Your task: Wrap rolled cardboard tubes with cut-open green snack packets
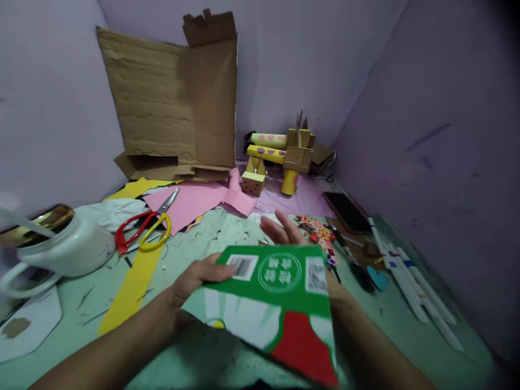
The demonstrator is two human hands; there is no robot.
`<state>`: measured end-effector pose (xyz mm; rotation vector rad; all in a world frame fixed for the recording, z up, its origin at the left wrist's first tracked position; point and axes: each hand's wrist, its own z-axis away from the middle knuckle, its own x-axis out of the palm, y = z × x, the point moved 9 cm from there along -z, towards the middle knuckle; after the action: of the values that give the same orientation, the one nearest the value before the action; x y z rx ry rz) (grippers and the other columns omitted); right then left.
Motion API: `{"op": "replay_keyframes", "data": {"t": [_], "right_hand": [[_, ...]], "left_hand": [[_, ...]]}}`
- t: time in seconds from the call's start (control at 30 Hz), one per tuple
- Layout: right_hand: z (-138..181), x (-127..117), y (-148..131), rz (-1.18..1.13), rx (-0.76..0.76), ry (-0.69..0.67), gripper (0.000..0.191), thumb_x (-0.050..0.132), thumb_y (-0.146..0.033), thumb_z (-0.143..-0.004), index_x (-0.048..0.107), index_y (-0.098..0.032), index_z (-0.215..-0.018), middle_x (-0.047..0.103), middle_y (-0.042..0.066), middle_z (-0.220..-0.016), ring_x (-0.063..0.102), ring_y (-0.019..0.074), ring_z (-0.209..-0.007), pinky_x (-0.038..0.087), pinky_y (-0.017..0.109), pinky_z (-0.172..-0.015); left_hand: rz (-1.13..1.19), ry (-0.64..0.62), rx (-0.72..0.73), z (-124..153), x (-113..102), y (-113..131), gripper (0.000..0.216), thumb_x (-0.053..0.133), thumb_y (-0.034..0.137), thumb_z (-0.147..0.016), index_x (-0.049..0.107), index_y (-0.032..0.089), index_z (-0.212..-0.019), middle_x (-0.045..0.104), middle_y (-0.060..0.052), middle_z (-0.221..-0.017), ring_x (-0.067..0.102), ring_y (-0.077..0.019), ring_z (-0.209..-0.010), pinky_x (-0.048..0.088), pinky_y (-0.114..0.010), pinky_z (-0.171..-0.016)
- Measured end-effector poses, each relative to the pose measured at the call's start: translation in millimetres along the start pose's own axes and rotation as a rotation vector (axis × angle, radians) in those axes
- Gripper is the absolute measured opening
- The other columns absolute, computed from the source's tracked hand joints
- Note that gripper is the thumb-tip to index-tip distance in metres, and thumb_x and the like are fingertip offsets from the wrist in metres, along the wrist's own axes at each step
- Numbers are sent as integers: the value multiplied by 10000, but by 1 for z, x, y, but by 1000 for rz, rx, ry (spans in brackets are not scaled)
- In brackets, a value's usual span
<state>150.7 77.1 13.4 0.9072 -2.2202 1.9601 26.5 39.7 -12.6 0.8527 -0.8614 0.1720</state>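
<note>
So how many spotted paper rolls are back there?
2: upper roll just above lower roll, by the back wall, left of the cardboard model. More may hide behind it.

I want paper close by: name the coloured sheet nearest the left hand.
The yellow strip, just left of the left hand that holds the green card; the pink sheet and yellow sheet lie farther back.
</note>
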Motion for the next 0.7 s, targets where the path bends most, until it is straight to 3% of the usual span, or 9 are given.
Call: {"op": "replay_keyframes", "data": {"t": [0.07,0.13,0.2,0.27,0.33,0.43,0.5,0.6,0.7], "right_hand": [[3,14,4,15,6,-74,524,749,-306,-650,592,-389,-1142,636,-19,-1182,496,214,-1193,285,426,-1049],[7,23,7,92,11,-144,246,743,-426,-635,736,-304,-849,735,26,-897,614,252,-1016,286,446,-1043],[10,15,12,132,50,-81,234,761,-468,-589,736,-237,-616,727,54,-674,667,264,-790,395,458,-947],[11,-3,16,94,75,87,248,778,-450,-576,735,-219,-656,722,43,-655,661,234,-667,488,407,-792],[13,-15,21,54,103,210,271,763,-417,-621,730,-218,-802,735,43,-753,665,220,-677,507,363,-711],[16,-20,36,-36,218,298,285,757,-368,-641,715,-175,-846,738,81,-803,679,244,-725,508,386,-736],[19,-21,44,-85,276,351,279,777,-345,-612,713,-152,-804,738,91,-766,683,258,-728,508,401,-750],[22,-20,51,-102,314,366,299,789,-330,-594,711,-142,-812,738,93,-751,685,265,-733,509,406,-755],[25,-18,59,-115,359,356,298,789,-321,-600,709,-141,-825,740,95,-779,686,263,-733,514,397,-748]], "left_hand": [[-36,-90,-56,-2,7,-18,335,739,228,-574,681,70,-864,702,-111,-739,668,-209,-688,514,-259,-673],[-83,-113,-90,-5,9,-31,327,760,283,-551,687,97,-811,701,-98,-740,658,-191,-687,502,-251,-691],[-139,-116,-106,-7,11,-38,306,741,345,-596,686,107,-780,695,-96,-695,645,-192,-621,506,-281,-653],[-208,-89,-84,-9,10,-37,330,671,413,-693,685,107,-817,685,-93,-645,622,-196,-535,496,-305,-565],[-264,-33,11,-11,7,-26,370,592,439,-775,678,104,-907,695,-96,-703,630,-212,-586,488,-321,-582],[-341,46,282,-6,2,3,385,521,432,-844,667,106,-986,693,-99,-910,619,-238,-835,459,-322,-749],[-459,48,407,-1,3,14,419,512,454,-845,660,97,-1007,683,-109,-955,601,-259,-875,453,-327,-747],[-634,86,433,0,2,13,421,630,411,-759,643,97,-1038,690,-107,-915,615,-269,-824,477,-317,-678],[-726,221,424,-1,-6,12,362,627,324,-752,646,97,-1034,697,-105,-919,624,-263,-821,491,-304,-682]]}}
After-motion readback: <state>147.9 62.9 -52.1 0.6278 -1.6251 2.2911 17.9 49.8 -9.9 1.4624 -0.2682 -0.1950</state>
